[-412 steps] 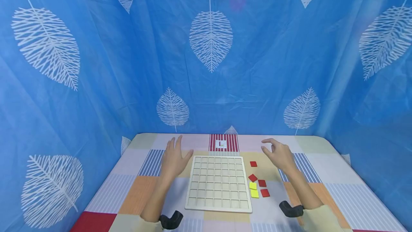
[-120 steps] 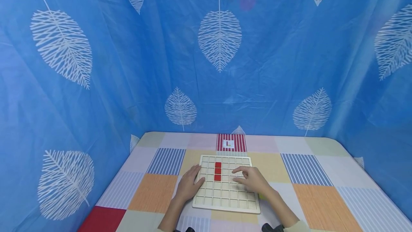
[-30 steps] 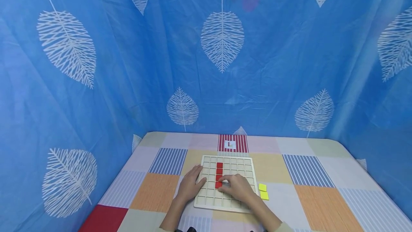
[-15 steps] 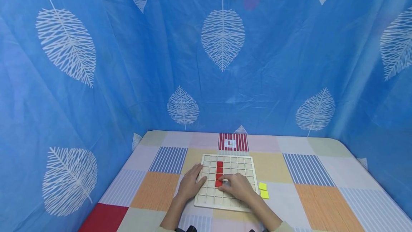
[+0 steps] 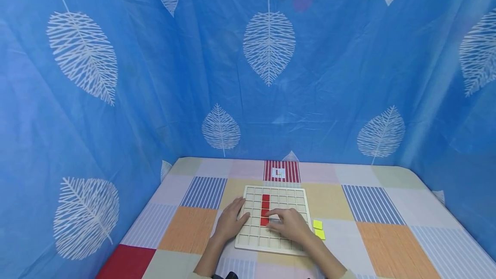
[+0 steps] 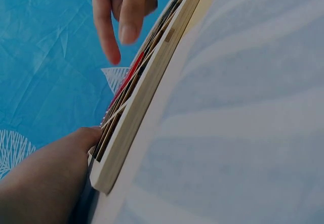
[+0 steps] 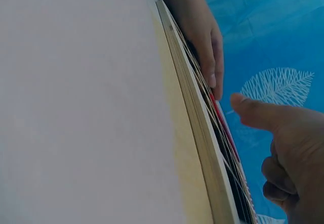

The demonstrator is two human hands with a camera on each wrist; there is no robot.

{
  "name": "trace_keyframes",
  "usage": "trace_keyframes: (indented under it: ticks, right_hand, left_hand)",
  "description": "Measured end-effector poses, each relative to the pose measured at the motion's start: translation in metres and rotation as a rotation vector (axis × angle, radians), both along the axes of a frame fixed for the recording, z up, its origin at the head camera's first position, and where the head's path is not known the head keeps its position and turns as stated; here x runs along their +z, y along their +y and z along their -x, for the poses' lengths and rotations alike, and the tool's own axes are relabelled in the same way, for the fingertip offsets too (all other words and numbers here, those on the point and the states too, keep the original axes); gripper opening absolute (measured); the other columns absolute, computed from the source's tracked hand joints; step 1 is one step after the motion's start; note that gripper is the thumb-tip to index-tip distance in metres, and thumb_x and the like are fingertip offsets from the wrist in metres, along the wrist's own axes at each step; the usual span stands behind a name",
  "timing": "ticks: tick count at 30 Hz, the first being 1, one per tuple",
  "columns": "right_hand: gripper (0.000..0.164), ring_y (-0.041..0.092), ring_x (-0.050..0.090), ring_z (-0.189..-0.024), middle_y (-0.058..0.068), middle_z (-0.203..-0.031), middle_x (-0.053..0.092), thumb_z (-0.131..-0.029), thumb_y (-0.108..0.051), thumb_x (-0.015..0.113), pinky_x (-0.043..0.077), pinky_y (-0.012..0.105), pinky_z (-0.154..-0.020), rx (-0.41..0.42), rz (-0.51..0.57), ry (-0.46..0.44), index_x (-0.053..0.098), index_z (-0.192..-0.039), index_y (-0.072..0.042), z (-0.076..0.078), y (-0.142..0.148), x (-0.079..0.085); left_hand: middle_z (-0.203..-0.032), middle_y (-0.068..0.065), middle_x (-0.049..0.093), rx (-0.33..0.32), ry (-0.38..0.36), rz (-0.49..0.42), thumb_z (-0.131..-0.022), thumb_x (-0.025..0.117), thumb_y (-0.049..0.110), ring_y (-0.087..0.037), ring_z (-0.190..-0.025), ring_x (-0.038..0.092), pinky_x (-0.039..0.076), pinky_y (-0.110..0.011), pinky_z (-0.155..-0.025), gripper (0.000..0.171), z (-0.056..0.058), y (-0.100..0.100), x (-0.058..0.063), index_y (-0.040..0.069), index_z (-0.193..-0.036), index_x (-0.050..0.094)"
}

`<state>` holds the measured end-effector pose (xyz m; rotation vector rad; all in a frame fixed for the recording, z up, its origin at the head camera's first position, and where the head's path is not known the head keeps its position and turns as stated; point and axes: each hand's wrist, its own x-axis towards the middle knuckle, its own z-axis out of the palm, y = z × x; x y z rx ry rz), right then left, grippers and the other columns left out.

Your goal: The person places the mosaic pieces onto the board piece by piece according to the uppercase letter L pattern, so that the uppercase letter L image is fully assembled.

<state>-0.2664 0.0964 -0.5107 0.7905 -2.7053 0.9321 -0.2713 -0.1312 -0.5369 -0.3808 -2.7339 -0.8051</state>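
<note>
A cream grid board (image 5: 290, 197) lies on the table, with several red square tiles (image 5: 265, 205) in one upright column of its cells. My left hand (image 5: 228, 221) rests on the board's left edge, fingers straight along the rim and thumb on top. Over the lowest red tiles hovers my right hand (image 5: 290, 225). Its index finger and thumb are apart, and in the left wrist view the fingertips (image 6: 129, 33) hang clear of the board with nothing pinched. Two yellow tiles (image 5: 317, 224) lie just right of the board.
Beyond the board sits a small white card (image 5: 278, 172) with a printed grid and coloured marks. A patchwork cloth (image 5: 381, 206) covers the table. Blue curtains (image 5: 310, 132) with white leaves stand behind and on both sides.
Red tiles once loose on the right now fill a column of the board. Since half a second ago, my right hand has shifted slightly right, off the lowest red tile.
</note>
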Motion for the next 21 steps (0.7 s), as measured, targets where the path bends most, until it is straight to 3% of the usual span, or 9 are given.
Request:
trace_keyframes:
  ticks: [10, 15, 21]
  right_hand:
    - [0.024, 0.0, 0.019, -0.043, -0.013, -0.047, 0.027, -0.077, -0.032, 0.074, 0.022, 0.018, -0.04, -0.097, 0.096, -0.043, 0.071, -0.099, -0.021, -0.004, 0.06, 0.017]
    - [0.025, 0.0, 0.017, -0.044, -0.012, -0.047, 0.025, -0.076, -0.028, 0.076, 0.021, 0.017, -0.039, -0.162, 0.119, -0.039, 0.071, -0.098, -0.018, -0.003, 0.098, 0.011]
    - [0.027, 0.002, 0.019, -0.044, -0.01, -0.049, 0.026, -0.075, -0.031, 0.076, 0.023, 0.018, -0.04, -0.205, 0.093, -0.098, 0.071, -0.097, -0.017, -0.007, 0.126, 0.003]
  left_hand:
    - [-0.136, -0.014, 0.046, 0.003, 0.004, -0.013, -0.09, 0.056, 0.034, -0.031, -0.127, 0.039, 0.033, -0.048, -0.102, 0.052, 0.0, 0.001, 0.002, 0.005, -0.132, 0.049]
    - [-0.137, -0.014, 0.046, 0.009, -0.003, -0.008, -0.09, 0.056, 0.035, -0.031, -0.127, 0.04, 0.033, -0.048, -0.102, 0.052, 0.0, 0.001, 0.001, 0.005, -0.132, 0.049]
    - [-0.137, -0.014, 0.045, 0.013, -0.008, -0.017, -0.09, 0.057, 0.035, -0.031, -0.127, 0.039, 0.033, -0.049, -0.102, 0.052, -0.001, 0.001, 0.001, 0.005, -0.132, 0.049]
